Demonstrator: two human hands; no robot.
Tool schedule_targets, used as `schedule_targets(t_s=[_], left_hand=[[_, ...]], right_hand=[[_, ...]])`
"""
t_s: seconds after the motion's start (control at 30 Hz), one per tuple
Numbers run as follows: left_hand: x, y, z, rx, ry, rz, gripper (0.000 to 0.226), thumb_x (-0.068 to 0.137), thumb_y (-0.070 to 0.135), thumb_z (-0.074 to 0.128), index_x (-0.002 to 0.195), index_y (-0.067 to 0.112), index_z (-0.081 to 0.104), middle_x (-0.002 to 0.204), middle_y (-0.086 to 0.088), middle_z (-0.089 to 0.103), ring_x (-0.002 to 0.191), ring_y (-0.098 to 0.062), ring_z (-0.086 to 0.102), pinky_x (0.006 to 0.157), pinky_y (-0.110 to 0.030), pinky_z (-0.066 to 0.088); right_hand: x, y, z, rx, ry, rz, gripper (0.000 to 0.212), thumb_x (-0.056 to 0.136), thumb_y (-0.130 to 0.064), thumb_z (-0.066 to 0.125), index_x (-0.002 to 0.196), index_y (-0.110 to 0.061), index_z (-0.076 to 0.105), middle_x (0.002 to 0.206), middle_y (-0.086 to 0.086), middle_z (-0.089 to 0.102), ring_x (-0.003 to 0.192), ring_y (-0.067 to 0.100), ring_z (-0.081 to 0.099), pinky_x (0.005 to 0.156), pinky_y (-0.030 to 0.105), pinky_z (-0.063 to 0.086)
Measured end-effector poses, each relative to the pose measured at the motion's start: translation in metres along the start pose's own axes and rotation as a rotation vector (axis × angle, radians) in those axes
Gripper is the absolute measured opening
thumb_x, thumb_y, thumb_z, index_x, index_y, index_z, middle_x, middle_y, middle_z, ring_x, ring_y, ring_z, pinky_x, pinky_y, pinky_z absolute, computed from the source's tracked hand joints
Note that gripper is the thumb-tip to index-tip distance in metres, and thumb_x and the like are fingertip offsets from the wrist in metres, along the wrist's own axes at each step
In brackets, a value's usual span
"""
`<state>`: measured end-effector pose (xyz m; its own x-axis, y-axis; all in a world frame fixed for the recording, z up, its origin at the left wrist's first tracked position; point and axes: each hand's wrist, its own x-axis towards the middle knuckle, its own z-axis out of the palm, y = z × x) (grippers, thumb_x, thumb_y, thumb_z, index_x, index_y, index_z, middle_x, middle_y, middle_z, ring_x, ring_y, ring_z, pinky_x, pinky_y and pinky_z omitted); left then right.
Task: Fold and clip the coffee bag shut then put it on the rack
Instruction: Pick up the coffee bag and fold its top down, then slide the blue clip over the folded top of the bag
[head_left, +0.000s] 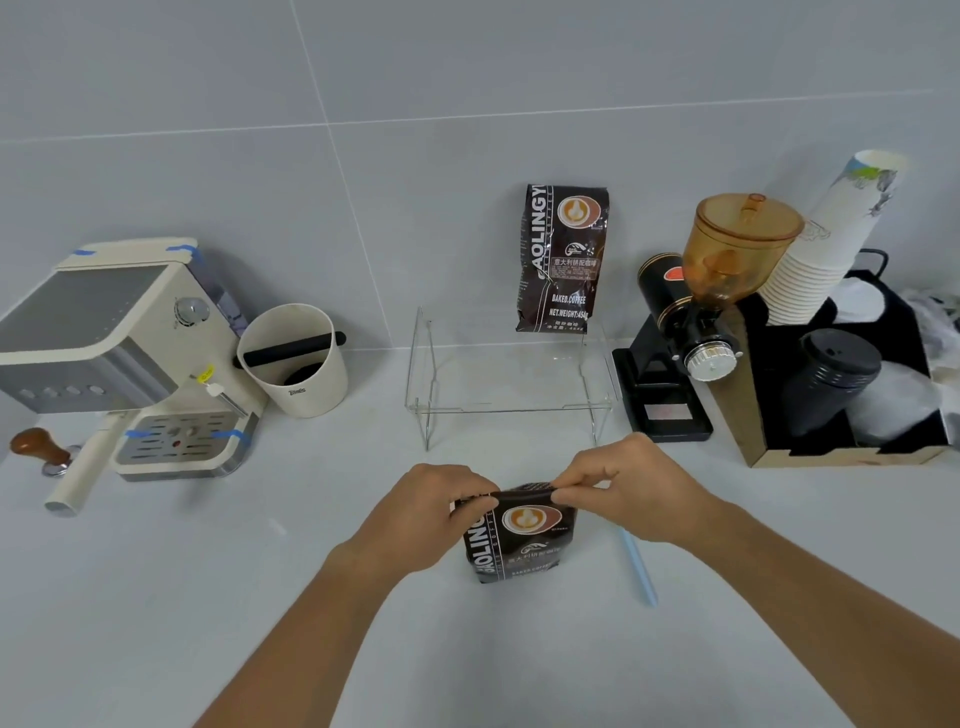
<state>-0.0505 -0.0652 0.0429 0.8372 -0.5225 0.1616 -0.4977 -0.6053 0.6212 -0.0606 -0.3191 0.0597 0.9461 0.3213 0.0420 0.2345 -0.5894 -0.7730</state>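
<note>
A dark brown coffee bag (519, 540) stands upright on the grey counter in front of me. My left hand (436, 506) pinches its top left corner and my right hand (623, 488) pinches its top right, with the top edge bent over between them. A light blue clip bar (638, 566) lies on the counter just right of the bag, partly under my right wrist. Behind the bag stands a clear acrylic rack (511, 395). A second, taller coffee bag (563, 260) stands upright at the rack's back right, against the wall.
A cream espresso machine (119, 353) with a wooden-knobbed tamper (39, 449) fills the left. A cream knock box (293, 358) stands beside it. On the right are a black grinder (691, 322) with amber hopper and a box (831, 384) holding stacked paper cups and lids.
</note>
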Motion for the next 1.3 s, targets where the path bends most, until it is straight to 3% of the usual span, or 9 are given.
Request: schedule_targets(t_s=[0.1, 0.17, 0.33, 0.43, 0.53, 0.63, 0.73, 1.03, 1.3], left_hand=[[-0.002, -0.003, 0.003, 0.009, 0.03, -0.032, 0.01, 0.091, 0.019, 0.065, 0.095, 0.022, 0.074, 0.081, 0.004, 0.074, 0.071, -0.008, 0.064, 0.066, -0.03, 0.054], [-0.006, -0.004, 0.005, -0.014, 0.053, -0.072, 0.01, 0.09, 0.019, 0.067, 0.094, 0.025, 0.075, 0.082, 0.009, 0.074, 0.074, -0.007, 0.065, 0.067, -0.026, 0.054], [-0.015, -0.001, 0.015, -0.2, 0.181, -0.253, 0.027, 0.083, 0.015, 0.074, 0.082, 0.042, 0.07, 0.084, 0.025, 0.072, 0.08, -0.002, 0.066, 0.062, -0.006, 0.048], [-0.018, -0.002, 0.022, -0.289, 0.253, -0.336, 0.028, 0.083, 0.01, 0.073, 0.082, 0.038, 0.068, 0.087, 0.02, 0.072, 0.082, -0.006, 0.068, 0.069, -0.01, 0.052], [-0.023, 0.0, 0.027, -0.447, 0.304, -0.429, 0.032, 0.086, 0.002, 0.068, 0.084, 0.034, 0.068, 0.085, 0.01, 0.074, 0.078, -0.008, 0.068, 0.069, -0.017, 0.053], [-0.024, 0.003, 0.031, -0.652, 0.378, -0.502, 0.034, 0.086, -0.007, 0.064, 0.082, 0.026, 0.068, 0.08, 0.001, 0.075, 0.074, -0.013, 0.068, 0.066, -0.022, 0.053], [-0.025, 0.006, 0.033, -0.755, 0.432, -0.53, 0.03, 0.085, -0.012, 0.063, 0.082, 0.017, 0.069, 0.073, 0.006, 0.076, 0.067, -0.006, 0.068, 0.061, -0.013, 0.053], [-0.023, 0.004, 0.033, -0.792, 0.435, -0.532, 0.029, 0.091, -0.013, 0.053, 0.091, 0.011, 0.071, 0.079, 0.003, 0.076, 0.073, -0.004, 0.068, 0.068, -0.011, 0.053], [-0.004, -0.002, 0.035, -0.813, 0.41, -0.488, 0.032, 0.089, -0.016, 0.055, 0.089, 0.011, 0.072, 0.078, 0.001, 0.078, 0.074, -0.011, 0.07, 0.069, -0.015, 0.055]], right_hand=[[-0.007, 0.021, -0.016, 0.05, 0.099, 0.033, 0.007, 0.079, -0.021, 0.077, 0.086, -0.022, 0.079, 0.074, -0.036, 0.07, 0.077, -0.007, 0.069, 0.072, 0.001, 0.048], [-0.011, 0.047, -0.027, -0.024, 0.164, 0.102, 0.005, 0.082, -0.02, 0.075, 0.085, -0.023, 0.078, 0.074, -0.03, 0.072, 0.077, -0.006, 0.068, 0.069, 0.001, 0.047], [-0.025, 0.128, -0.026, -0.33, 0.082, 0.382, 0.017, 0.091, -0.025, 0.061, 0.096, -0.017, 0.074, 0.093, -0.006, 0.075, 0.084, 0.012, 0.065, 0.068, 0.01, 0.042], [-0.037, 0.159, -0.019, -0.365, 0.048, 0.463, 0.026, 0.093, -0.023, 0.059, 0.116, -0.017, 0.069, 0.11, 0.001, 0.073, 0.092, 0.015, 0.064, 0.079, 0.015, 0.044], [-0.047, 0.179, -0.012, -0.431, 0.007, 0.553, 0.031, 0.094, -0.023, 0.055, 0.123, -0.017, 0.063, 0.122, 0.004, 0.067, 0.109, 0.022, 0.06, 0.094, 0.033, 0.048], [-0.054, 0.19, -0.01, -0.503, -0.074, 0.608, 0.017, 0.094, -0.021, 0.052, 0.087, -0.023, 0.068, 0.092, 0.003, 0.066, 0.093, 0.029, 0.062, 0.07, 0.033, 0.05], [-0.057, 0.198, -0.008, -0.539, -0.092, 0.627, 0.036, 0.092, -0.02, 0.052, 0.058, -0.026, 0.047, 0.069, -0.001, 0.053, 0.072, 0.025, 0.058, 0.055, 0.03, 0.04], [-0.055, 0.186, -0.014, -0.437, -0.052, 0.557, 0.028, 0.094, -0.019, 0.053, 0.066, -0.018, 0.054, 0.069, 0.002, 0.058, 0.067, 0.023, 0.059, 0.061, 0.036, 0.049], [-0.035, 0.11, -0.038, -0.343, 0.227, 0.155, 0.007, 0.087, -0.006, 0.067, 0.083, -0.011, 0.069, 0.068, 0.0, 0.06, 0.061, 0.018, 0.055, 0.06, 0.033, 0.048]])
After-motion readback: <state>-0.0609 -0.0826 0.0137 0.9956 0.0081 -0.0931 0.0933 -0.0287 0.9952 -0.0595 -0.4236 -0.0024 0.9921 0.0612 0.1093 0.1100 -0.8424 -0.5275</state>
